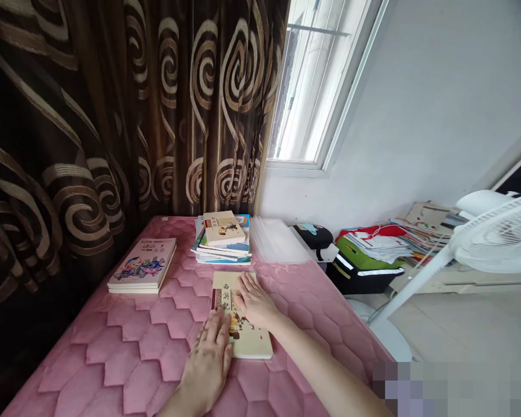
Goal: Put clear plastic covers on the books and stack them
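A cream-covered book point(243, 341) with Chinese characters on its cover lies flat on the pink quilted surface point(125, 359). My left hand point(208, 362) rests flat on the book's lower left edge, fingers stretched out. My right hand point(254, 301) lies flat on the cover's upper right part, fingers spread. Neither hand grips the book. Behind the book stands a stack of several books point(223, 237). To the left lies a smaller pile of pink-covered books point(143, 266).
A brown curtain with swirl patterns point(113, 116) hangs at the left and back. A pile of clear plastic sleeves point(275, 240) lies right of the stack. Beyond the right edge are a black bag point(356, 272), piles of papers point(386, 240), a white fan point(499, 234) and a window point(312, 87).
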Motion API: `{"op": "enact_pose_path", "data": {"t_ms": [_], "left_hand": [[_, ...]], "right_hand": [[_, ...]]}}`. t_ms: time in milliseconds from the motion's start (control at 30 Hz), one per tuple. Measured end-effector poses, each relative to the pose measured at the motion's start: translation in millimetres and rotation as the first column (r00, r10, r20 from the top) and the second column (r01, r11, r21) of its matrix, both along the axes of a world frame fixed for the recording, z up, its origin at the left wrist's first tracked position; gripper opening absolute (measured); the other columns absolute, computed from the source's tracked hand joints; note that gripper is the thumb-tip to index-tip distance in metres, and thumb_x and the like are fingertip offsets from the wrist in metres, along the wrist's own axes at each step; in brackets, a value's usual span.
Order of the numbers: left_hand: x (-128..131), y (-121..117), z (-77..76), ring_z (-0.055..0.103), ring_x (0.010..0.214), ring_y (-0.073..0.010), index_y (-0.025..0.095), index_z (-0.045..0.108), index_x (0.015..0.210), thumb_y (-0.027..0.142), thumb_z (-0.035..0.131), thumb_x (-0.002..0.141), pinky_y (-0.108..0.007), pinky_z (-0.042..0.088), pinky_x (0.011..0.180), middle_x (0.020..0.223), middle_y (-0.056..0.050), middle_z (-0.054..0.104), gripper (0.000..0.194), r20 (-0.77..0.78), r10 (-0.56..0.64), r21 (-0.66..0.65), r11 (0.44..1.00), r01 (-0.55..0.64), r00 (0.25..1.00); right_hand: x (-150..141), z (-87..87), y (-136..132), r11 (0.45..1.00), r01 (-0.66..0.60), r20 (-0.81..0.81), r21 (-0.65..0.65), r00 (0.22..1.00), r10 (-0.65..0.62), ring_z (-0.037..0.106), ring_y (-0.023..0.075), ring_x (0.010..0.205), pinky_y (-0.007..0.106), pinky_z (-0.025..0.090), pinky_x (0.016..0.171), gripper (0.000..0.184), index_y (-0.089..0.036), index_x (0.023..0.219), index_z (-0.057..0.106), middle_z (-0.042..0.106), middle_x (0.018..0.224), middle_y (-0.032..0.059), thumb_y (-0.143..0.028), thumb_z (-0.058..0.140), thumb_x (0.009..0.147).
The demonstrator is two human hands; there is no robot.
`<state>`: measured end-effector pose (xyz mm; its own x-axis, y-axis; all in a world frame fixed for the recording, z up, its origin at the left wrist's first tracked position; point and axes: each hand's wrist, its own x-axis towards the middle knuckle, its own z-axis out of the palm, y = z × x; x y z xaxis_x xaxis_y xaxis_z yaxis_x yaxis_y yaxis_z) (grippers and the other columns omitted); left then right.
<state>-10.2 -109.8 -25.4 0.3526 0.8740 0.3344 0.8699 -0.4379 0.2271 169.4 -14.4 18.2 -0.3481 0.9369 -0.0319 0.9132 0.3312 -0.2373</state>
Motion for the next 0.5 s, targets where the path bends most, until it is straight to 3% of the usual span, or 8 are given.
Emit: {"op": "enact_pose_path", "data": {"t_ms": [100, 167, 233, 400, 500], "left_hand": [[1.2, -0.8, 3.7, 0.031, 0.139, -0.0218, 0.027, 0.038, 0.141, 0.029, 0.037, 0.094, -0.038, 0.038, 0.109, 0.149, -0.006, 0.038, 0.047, 0.004, 0.03, -0.059, 0.998, -0.03, 1.0], [0.7, -0.4, 5.3, 0.031, 0.139, -0.0222, 0.025, 0.04, 0.14, 0.031, 0.037, 0.094, -0.038, 0.036, 0.11, 0.147, -0.006, 0.041, 0.046, -0.009, 0.012, -0.071, 0.997, -0.012, 1.0], [-0.1, -0.1, 6.1, 0.033, 0.138, -0.0224, 0.023, 0.041, 0.139, 0.032, 0.037, 0.094, -0.038, 0.036, 0.111, 0.146, -0.006, 0.043, 0.046, -0.02, 0.003, -0.078, 0.997, -0.005, 1.0], [2.1, -0.7, 4.7, 0.036, 0.136, -0.0228, 0.026, 0.044, 0.138, 0.035, 0.037, 0.094, -0.038, 0.04, 0.107, 0.145, -0.007, 0.044, 0.046, -0.017, 0.067, -0.1, 0.993, -0.068, 0.998], [5.2, -0.4, -0.4, 0.04, 0.133, -0.0252, 0.027, 0.048, 0.134, 0.036, 0.04, 0.092, -0.039, 0.045, 0.102, 0.143, -0.008, 0.045, 0.043, -0.025, 0.146, -0.11, 0.983, -0.148, 0.989]], "right_hand": [[-5.9, -3.9, -6.2, 0.979, -0.197, -0.008, 0.054, 0.98, 0.197, 0.005, 0.0204, 0.144, 0.042, 0.005, 0.118, 0.058, -0.012, 0.148, 0.02, 0.012, 0.156, 0.0085, -0.04, 0.021, 0.098], [-10.4, -4.8, -4.7, 0.918, -0.388, -0.02, 0.075, 0.92, 0.391, 0.008, 0.0172, 0.144, 0.041, 0.007, 0.118, 0.054, -0.02, 0.149, 0.02, 0.015, 0.156, 0.0028, -0.037, 0.026, 0.098], [-14.3, -2.5, 6.4, 0.878, -0.474, -0.024, 0.068, 0.879, 0.477, 0.012, 0.0158, 0.144, 0.039, 0.009, 0.118, 0.052, -0.023, 0.148, 0.021, 0.019, 0.155, 0.0009, -0.035, 0.027, 0.098], [-23.6, 5.7, 42.9, 0.941, -0.338, -0.007, 0.008, 0.941, 0.338, 0.01, 0.017, 0.144, 0.038, 0.009, 0.118, 0.053, -0.016, 0.148, 0.023, 0.016, 0.156, 0.0054, -0.035, 0.022, 0.099], [-28.9, 2.5, 35.1, 0.941, -0.336, -0.001, 0.031, 0.942, 0.336, 0.01, 0.0195, 0.144, 0.042, 0.009, 0.118, 0.055, -0.012, 0.148, 0.022, 0.016, 0.155, 0.0082, -0.036, 0.023, 0.098]]}}
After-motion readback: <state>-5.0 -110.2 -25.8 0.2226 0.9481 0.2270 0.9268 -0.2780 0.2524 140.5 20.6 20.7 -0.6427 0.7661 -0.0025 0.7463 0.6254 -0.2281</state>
